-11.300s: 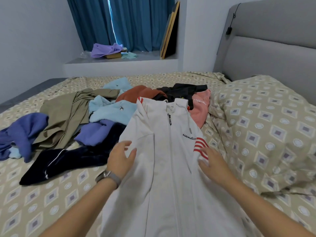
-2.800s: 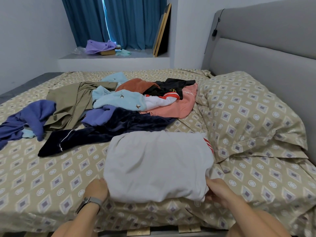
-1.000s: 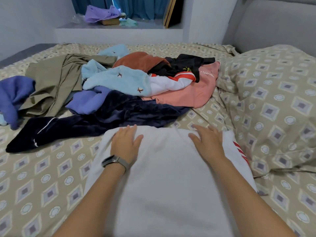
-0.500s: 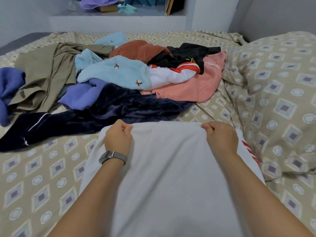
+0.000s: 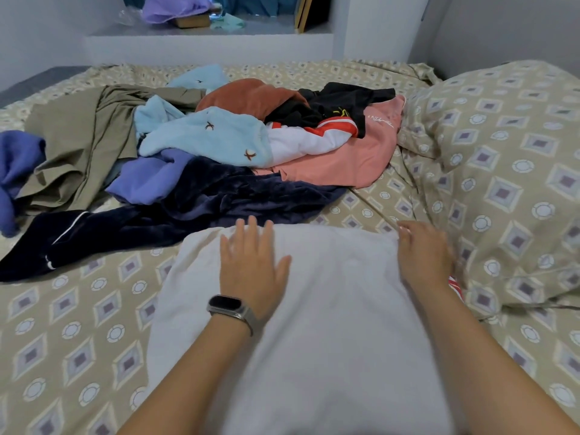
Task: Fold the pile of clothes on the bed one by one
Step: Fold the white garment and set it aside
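Note:
A folded white jacket lies on the patterned bed sheet right in front of me. My left hand, with a watch on its wrist, rests flat on the jacket's far left part, fingers spread. My right hand sits at the jacket's far right corner with fingers curled at the edge; red stripes peek out beside it. Beyond the jacket lies the pile of unfolded clothes: a dark navy velvet garment, a light blue fleece, a pink shirt, a purple piece, olive trousers.
A patterned pillow lies to the right against the grey headboard. A blue-purple garment is at the far left edge. Behind the bed, a window ledge holds a purple cloth and small items.
Half a second ago both hands pinched the jacket's far edge. Now the left hand lies flat and open on the cloth, and the right has shifted to the right corner.

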The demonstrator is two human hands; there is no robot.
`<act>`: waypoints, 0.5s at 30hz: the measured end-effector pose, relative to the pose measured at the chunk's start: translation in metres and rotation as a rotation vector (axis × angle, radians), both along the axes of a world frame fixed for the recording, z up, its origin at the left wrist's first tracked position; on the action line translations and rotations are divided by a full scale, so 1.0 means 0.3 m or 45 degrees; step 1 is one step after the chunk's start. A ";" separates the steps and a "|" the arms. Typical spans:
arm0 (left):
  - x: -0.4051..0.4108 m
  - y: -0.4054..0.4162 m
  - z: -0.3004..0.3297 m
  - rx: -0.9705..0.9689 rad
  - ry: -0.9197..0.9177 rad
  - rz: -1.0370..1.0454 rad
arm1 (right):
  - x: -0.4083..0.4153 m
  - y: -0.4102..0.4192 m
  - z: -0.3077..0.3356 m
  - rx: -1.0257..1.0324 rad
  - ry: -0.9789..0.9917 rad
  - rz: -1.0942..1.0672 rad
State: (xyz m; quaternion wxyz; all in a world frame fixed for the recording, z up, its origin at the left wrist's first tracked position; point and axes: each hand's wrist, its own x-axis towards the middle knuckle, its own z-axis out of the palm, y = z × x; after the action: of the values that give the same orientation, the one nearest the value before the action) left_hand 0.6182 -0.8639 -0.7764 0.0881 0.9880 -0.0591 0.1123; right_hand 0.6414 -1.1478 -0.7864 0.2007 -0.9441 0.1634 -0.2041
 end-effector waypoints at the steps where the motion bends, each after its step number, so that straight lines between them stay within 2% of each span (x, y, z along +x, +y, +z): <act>1: -0.017 -0.023 -0.008 0.066 0.054 -0.080 | -0.001 -0.026 -0.003 0.070 0.092 -0.067; 3: -0.044 -0.051 -0.042 0.122 0.208 -0.173 | -0.009 -0.053 -0.016 0.207 0.348 -0.091; 6: -0.059 -0.060 -0.103 0.137 0.282 -0.151 | -0.018 -0.045 -0.029 0.137 0.531 -0.068; 10: -0.054 -0.055 -0.116 0.124 0.287 -0.142 | 0.005 -0.047 -0.007 0.160 0.361 -0.080; 15: -0.055 -0.034 -0.107 0.113 0.309 -0.144 | 0.001 -0.132 0.014 0.294 0.009 -0.342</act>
State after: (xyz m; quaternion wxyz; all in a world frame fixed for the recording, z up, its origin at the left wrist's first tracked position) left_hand 0.6018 -0.8741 -0.8086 0.0570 0.9923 -0.1084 -0.0159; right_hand 0.6415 -1.1874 -0.7822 0.2782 -0.8852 0.3112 -0.2056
